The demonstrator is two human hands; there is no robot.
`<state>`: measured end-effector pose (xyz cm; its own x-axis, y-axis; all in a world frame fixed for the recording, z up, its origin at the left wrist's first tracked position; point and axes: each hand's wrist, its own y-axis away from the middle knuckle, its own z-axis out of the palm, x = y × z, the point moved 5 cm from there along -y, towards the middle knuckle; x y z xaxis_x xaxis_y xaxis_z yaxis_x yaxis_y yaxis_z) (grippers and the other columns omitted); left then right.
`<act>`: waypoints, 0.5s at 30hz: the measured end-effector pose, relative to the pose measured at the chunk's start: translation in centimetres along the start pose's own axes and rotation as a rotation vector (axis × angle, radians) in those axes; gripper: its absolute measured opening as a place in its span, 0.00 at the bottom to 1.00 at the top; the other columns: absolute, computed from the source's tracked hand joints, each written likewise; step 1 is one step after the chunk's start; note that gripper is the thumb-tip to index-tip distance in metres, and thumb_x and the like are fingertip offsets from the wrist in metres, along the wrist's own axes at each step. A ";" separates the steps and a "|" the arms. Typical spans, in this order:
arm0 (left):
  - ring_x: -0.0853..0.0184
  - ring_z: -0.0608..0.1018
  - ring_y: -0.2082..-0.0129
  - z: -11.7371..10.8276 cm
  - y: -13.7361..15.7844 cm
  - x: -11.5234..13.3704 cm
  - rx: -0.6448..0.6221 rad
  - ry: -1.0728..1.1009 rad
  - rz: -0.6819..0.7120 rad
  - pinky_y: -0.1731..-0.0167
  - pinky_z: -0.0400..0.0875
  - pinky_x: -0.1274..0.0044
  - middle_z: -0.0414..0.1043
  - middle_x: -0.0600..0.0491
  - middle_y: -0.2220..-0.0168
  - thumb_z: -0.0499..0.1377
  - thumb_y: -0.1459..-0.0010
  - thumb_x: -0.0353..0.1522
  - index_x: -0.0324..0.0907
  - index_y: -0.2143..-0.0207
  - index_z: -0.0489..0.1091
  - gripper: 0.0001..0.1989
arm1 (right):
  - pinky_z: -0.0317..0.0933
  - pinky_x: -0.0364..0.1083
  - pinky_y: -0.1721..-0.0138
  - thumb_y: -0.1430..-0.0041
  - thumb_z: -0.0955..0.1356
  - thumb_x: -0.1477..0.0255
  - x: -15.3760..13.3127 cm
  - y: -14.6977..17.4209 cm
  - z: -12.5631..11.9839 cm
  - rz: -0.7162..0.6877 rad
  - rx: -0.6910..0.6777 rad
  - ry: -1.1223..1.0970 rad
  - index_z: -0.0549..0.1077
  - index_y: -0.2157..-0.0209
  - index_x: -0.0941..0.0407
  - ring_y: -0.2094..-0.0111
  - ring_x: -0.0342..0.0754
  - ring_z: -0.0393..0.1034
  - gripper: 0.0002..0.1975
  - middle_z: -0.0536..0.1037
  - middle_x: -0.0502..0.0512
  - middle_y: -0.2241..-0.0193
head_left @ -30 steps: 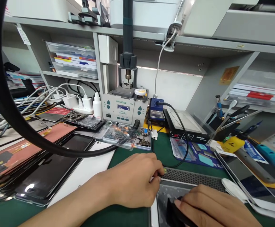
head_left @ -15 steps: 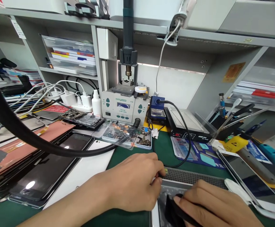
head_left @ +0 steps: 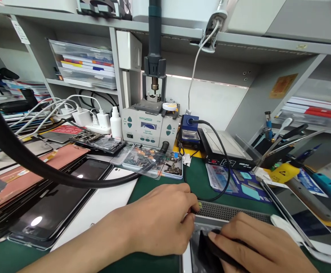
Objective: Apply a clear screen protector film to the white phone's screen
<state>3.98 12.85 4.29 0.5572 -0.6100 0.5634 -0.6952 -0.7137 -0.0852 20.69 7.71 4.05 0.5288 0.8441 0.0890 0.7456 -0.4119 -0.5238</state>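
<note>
At the bottom centre lies a flat white-framed device (head_left: pixel 186 261) with a grey, glossy surface, partly hidden by my hands. My left hand (head_left: pixel 162 220) rests at its upper left corner, fingers curled together; whatever they pinch is hidden. Over the device's surface, my right hand (head_left: pixel 256 246) grips a black, folded, cloth-like piece (head_left: pixel 207 252) between thumb and fingers. Part of that piece lies under the palm, out of sight. Just behind the device runs a dark mesh-patterned strip (head_left: pixel 234 212), close to both hands.
A thick black hose (head_left: pixel 77 182) arcs across the left, above stacked phone screens (head_left: pixel 60 204). Behind stand a rework station (head_left: pixel 148 125), a parts box (head_left: pixel 174 170) and a soldering iron stand (head_left: pixel 189 132). At right, a white tablet (head_left: pixel 304 216) lies beside tools.
My right hand has shifted slightly upward in the view with the black piece, whose edge now shows a little more. My left hand stays in place.
</note>
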 end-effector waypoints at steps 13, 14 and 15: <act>0.65 0.76 0.65 0.1 -0.1 -0.1 0.005 -0.010 0.001 0.65 0.70 0.76 0.71 0.55 0.65 0.54 0.40 0.30 0.46 0.63 0.74 0.09 | 0.66 0.44 0.74 0.29 0.62 0.73 -0.1 0.0 0.2 0.030 0.013 -0.019 0.77 0.61 0.54 0.76 0.46 0.69 0.12 0.77 0.51 0.75; 0.65 0.76 0.65 0.1 -0.1 0.0 0.007 -0.010 0.006 0.65 0.70 0.76 0.71 0.54 0.66 0.54 0.40 0.30 0.46 0.63 0.74 0.09 | 0.66 0.44 0.74 0.30 0.61 0.73 -0.1 0.0 0.3 0.038 0.017 -0.016 0.77 0.61 0.54 0.76 0.46 0.69 0.12 0.76 0.51 0.75; 0.65 0.76 0.64 0.1 -0.2 0.0 0.009 -0.008 0.010 0.65 0.70 0.76 0.71 0.54 0.66 0.54 0.40 0.29 0.45 0.64 0.73 0.08 | 0.66 0.44 0.74 0.30 0.61 0.73 0.0 -0.1 0.4 0.048 0.012 -0.010 0.76 0.62 0.54 0.76 0.46 0.70 0.13 0.76 0.51 0.75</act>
<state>4.12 12.94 4.21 0.5538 -0.6202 0.5555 -0.6969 -0.7104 -0.0983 20.44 7.85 3.80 0.5593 0.8271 0.0551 0.7148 -0.4476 -0.5373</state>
